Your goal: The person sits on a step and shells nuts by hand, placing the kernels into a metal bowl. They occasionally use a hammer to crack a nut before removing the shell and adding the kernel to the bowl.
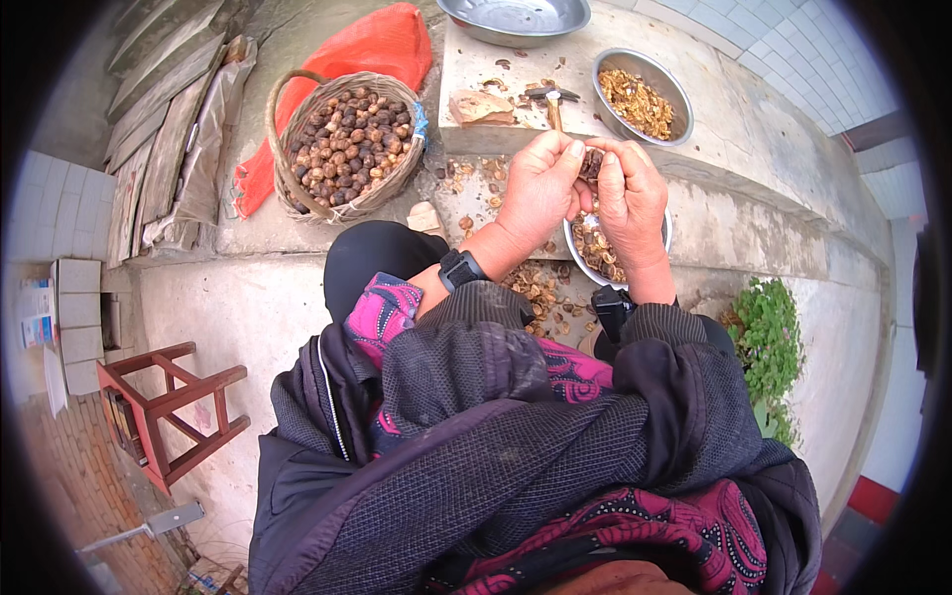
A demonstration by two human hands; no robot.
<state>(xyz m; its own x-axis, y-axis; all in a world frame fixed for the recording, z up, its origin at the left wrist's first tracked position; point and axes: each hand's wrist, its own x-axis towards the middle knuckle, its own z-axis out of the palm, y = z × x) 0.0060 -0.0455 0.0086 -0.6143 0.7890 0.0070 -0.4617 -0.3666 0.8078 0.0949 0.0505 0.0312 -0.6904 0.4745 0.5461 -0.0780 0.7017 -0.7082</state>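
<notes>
My left hand (540, 186) and my right hand (633, 203) meet over the step's edge, both closed round a dark cracked walnut (591, 165). Thumbs and fingertips press on it from both sides. Just beyond them lies a hammer (552, 104) on the concrete step, its handle pointing toward me. A metal bowl (679, 95) of golden-brown walnut kernels stands to the right of the hammer. Below my hands, partly hidden by the right one, is another bowl (667, 236) holding broken shells. Whole walnuts (347, 149) fill a wicker basket (404, 180) to the left.
A red mesh sack (382, 50) lies behind the basket. On the step (754, 183) are a flat stone (482, 107) and a wide metal basin (516, 22). Loose shells (535, 296) litter the ground. A wooden stool (174, 407) stands at left, a green plant (772, 347) at right.
</notes>
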